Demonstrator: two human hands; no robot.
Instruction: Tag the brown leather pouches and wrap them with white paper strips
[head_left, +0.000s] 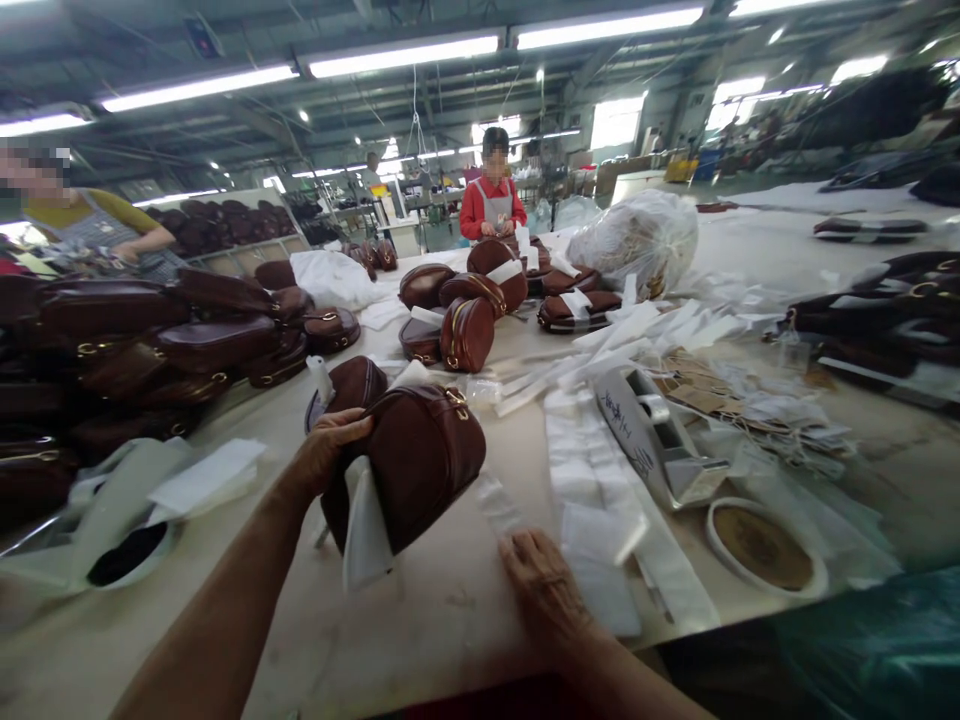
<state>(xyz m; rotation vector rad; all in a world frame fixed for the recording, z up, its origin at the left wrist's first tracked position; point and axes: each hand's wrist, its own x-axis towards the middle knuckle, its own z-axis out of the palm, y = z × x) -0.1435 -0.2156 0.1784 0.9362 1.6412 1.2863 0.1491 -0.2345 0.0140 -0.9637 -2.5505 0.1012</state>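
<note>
My left hand [337, 448] grips a dark brown leather handbag [420, 460] at its upper left edge, thumb on the near face. The handbag is tilted above the table, with gold-coloured hardware at its top right. A white paper strip [366, 525] hangs from its left side. Just behind it sits another brown handbag [349, 385], partly hidden. My right hand [541, 575] lies on the tabletop, right of the held handbag, fingers somewhat bent and nothing visible in them. Close to its right are white foam sheets [600, 560].
Brown handbags [217, 340] are piled at left; several more [469, 335] stand mid-table. At right are a grey metal dispenser [637, 430], a round tub [765, 548], paper tags [705, 390] and dark bags [892, 310]. A co-worker in red [491, 200] stands across; another person [112, 230] is left.
</note>
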